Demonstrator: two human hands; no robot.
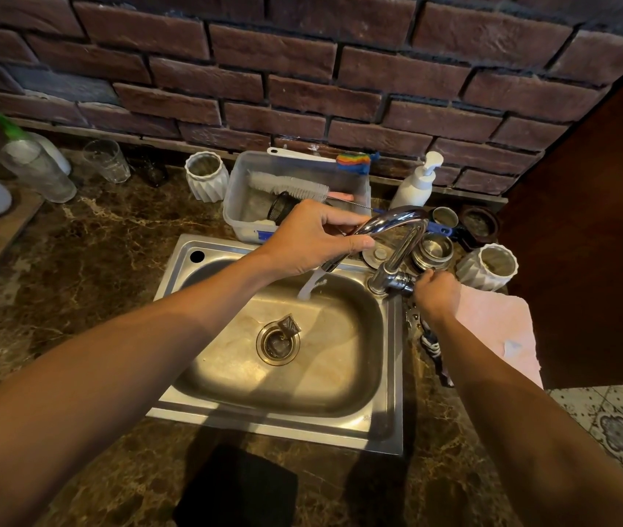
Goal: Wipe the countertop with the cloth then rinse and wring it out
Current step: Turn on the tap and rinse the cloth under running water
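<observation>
Right now the pink cloth (492,325) lies flat on the marble countertop (85,237) to the right of the sink (283,378), partly under our right forearm, its far corner beside a white ribbed pot (486,266). We hold neither hand on it. Our right hand (435,294) curls its fingers round the tap handle (403,283) at the base of the faucet (393,237), and our left hand (313,241) grips the chrome spout from above, thumb below and fingers over the curve. Water (311,285) runs from the spout into the steel basin, well short of the drain strainer (278,342).

Behind the sink we see a clear plastic tub (294,195) with a bottle brush (287,184) laid across it, a second ribbed pot (203,176), a white pump bottle (418,180) and small metal cups (433,251), all crowded against the brick wall (302,70). Left of the basin the counter runs open as far as upturned glasses (106,161) near the wall. A dark cabinet panel (587,241) closes the right side just past the cloth, with patterned floor tiles (614,424) below it. A black mat (241,488) sits at the counter's near edge.
</observation>
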